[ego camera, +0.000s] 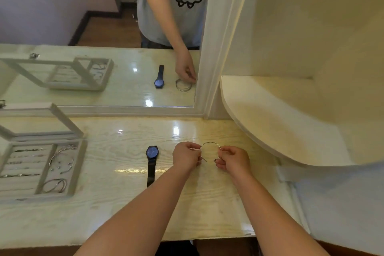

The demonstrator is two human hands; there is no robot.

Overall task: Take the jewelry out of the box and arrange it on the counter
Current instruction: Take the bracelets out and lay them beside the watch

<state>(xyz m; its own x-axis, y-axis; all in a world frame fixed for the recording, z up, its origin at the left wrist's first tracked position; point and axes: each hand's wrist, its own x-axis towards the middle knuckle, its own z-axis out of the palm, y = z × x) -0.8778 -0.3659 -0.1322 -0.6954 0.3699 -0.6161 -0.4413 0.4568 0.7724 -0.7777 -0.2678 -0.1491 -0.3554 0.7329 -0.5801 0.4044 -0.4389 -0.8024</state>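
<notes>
Pinching the bangle [210, 142] by its two ends, the left hand [186, 155] and right hand [233, 159] keep it level at frame centre, low over the counter [124, 203] just right of the watch [152, 153], probably to set it alongside; the box [80, 166] at left holds more.

Thin silver bangle [210, 143]: open-ended, right of the watch, pinched at both sides. Watch [152, 153]: blue dial, dark strap straight, flat on the counter [124, 203]. White box [80, 164]: far left, lid [64, 117] raised, bracelets [52, 158] inside.
</notes>
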